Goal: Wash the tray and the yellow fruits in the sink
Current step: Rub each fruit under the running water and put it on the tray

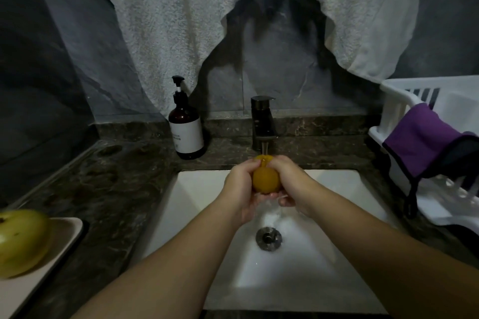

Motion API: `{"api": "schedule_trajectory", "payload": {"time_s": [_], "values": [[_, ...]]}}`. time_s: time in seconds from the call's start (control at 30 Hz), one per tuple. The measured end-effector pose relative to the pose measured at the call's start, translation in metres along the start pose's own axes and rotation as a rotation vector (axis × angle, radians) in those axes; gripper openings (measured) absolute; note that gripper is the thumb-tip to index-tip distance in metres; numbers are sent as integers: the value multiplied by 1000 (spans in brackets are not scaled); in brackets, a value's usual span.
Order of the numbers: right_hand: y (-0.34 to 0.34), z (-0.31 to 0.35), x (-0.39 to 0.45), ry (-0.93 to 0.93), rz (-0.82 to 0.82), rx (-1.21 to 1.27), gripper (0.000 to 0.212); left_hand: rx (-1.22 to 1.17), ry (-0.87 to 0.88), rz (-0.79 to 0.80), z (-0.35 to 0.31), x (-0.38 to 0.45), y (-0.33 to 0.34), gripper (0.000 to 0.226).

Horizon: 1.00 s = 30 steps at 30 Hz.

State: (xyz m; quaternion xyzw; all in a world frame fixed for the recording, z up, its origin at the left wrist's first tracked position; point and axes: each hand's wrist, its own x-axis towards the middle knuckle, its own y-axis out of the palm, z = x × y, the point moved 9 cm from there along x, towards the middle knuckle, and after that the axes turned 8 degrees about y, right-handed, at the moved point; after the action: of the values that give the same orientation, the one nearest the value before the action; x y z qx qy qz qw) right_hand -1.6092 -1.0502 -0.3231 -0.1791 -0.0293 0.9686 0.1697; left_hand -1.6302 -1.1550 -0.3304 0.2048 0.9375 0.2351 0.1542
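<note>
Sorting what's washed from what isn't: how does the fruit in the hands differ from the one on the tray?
The orange-yellow fruit is gripped by the left hand and right hand under the running tap, wet, over the sink. The greenish-yellow fruit sits untouched on the tray on the counter, looks dry, and shows dark spots. Both are roundish.

The left edge cuts off the tray (64,235) and its yellow-green fruit (20,241) (label text unreadable).
</note>
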Motion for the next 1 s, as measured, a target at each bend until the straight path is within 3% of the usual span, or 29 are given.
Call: {"api": "schedule_trajectory", "payload": {"time_s": [0.13,0.27,0.43,0.6,0.8,1.0], "values": [[-8,10,1,-99,-92,72,31,-52,-43,-33,-1,-1,-3,37],[-18,21,1,-220,-185,-42,31,107,-59,-10,3,-2,-4,42],[-10,13,3,-117,-69,-87,32,57,26,-1,-7,-1,-3,25],[-9,8,4,-100,-77,-45,24,44,30,32,-5,-2,0,19],[-6,8,4,-105,-51,47,14,11,56,32,-7,-2,3,24],[-8,13,0,-98,-43,88,29,-5,75,37,-8,0,4,30]]}}
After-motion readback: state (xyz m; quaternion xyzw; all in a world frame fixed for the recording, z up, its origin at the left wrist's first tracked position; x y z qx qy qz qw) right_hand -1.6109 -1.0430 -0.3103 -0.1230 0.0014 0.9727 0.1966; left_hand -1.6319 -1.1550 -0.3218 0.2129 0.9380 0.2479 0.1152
